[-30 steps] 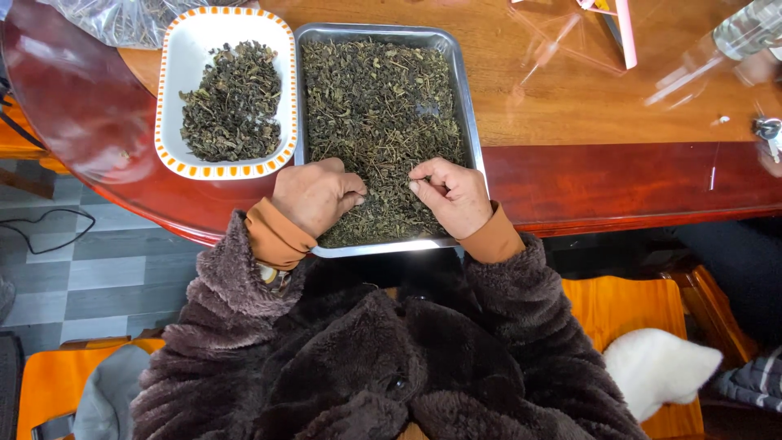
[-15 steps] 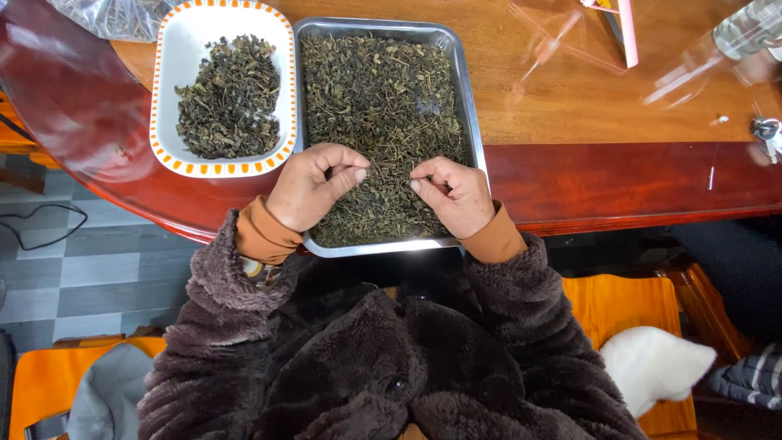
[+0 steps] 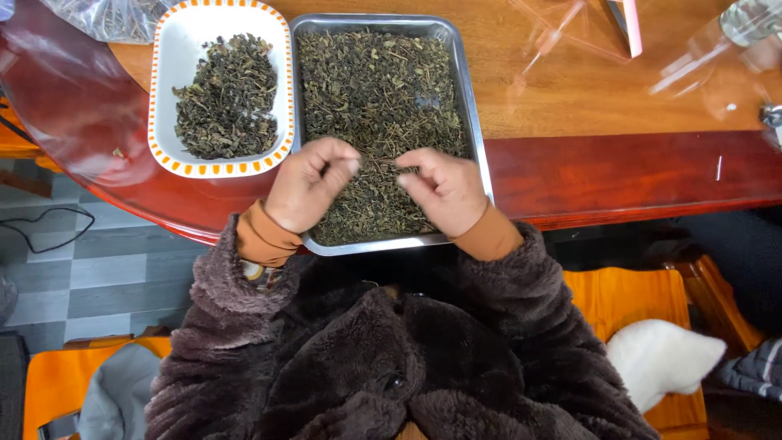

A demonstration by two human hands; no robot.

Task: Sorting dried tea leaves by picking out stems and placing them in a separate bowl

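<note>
A steel tray [image 3: 476,138] full of loose dried green leaves [image 3: 375,90] lies on the wooden table in front of me. My left hand [image 3: 308,184] hovers over the tray's near left part, fingers curled with the tips pinched together on some leaves. My right hand [image 3: 444,189] is over the near right part, thumb and forefinger pinching a thin stem. Left of the tray stands a white dish with an orange-dotted rim [image 3: 167,106], holding a darker pile of sorted leaves [image 3: 228,98].
The round table's dark red edge [image 3: 635,175] runs along my front. A clear plastic bag [image 3: 106,16] lies at the far left, clear packaging [image 3: 586,33] at the far right. Orange chair seats [image 3: 619,301] and a white cushion [image 3: 664,358] are beside me.
My left hand has lifted from the leaves and turned, its fingers now pinched together. The right hand has stayed in place, still pinching at the leaves.
</note>
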